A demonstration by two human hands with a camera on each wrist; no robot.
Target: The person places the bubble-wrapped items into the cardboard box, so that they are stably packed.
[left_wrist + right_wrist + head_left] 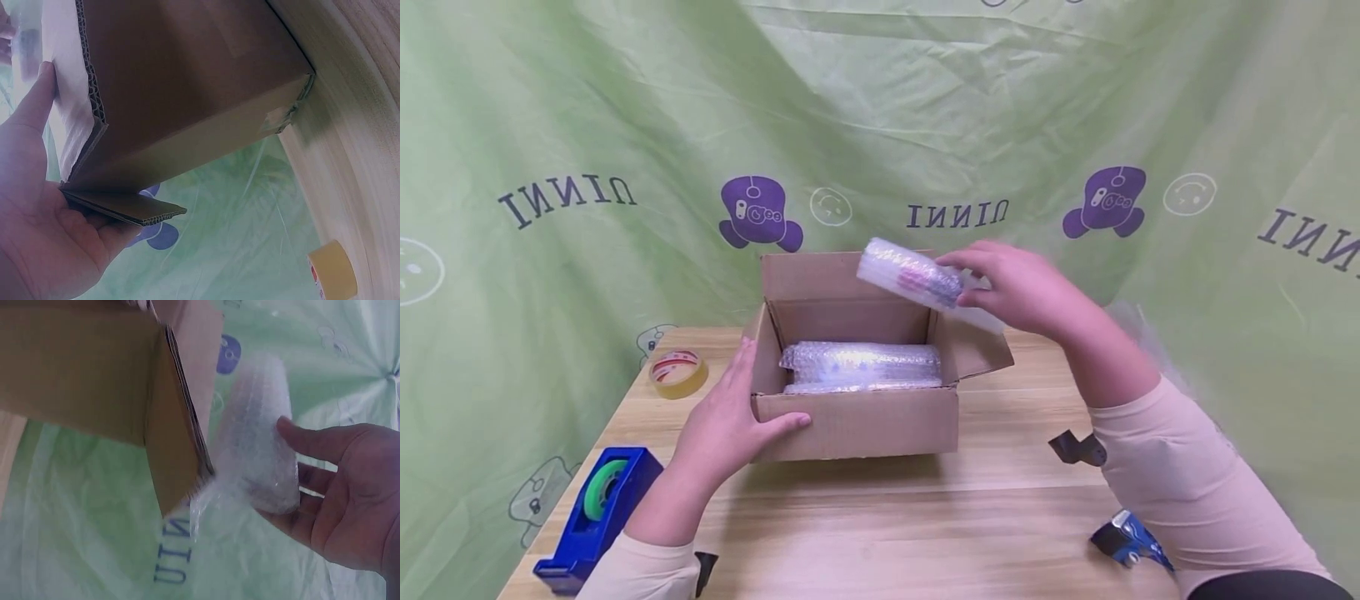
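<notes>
An open cardboard box [857,425] stands on the wooden table with bubble-wrapped bundles [865,362] lying inside. The left hand [722,425] grips the box's left side, thumb over the front; in the left wrist view that hand [50,219] has its fingers round a flap [125,206]. Above the box's back right corner, the right hand [1022,287] holds a bubble-wrapped roll [910,275] tilted, with something pink and dark showing through. From the right wrist, the hand [350,487] pinches the roll [259,437] between thumb and fingers beside a flap [175,437].
A roll of clear yellowish tape [679,375] lies at the back left. A blue tape dispenser [598,517] with green tape is at the front left. On the right are a black piece [1077,448] and a blue-and-black item [1127,540]. A green printed cloth [880,125] hangs behind.
</notes>
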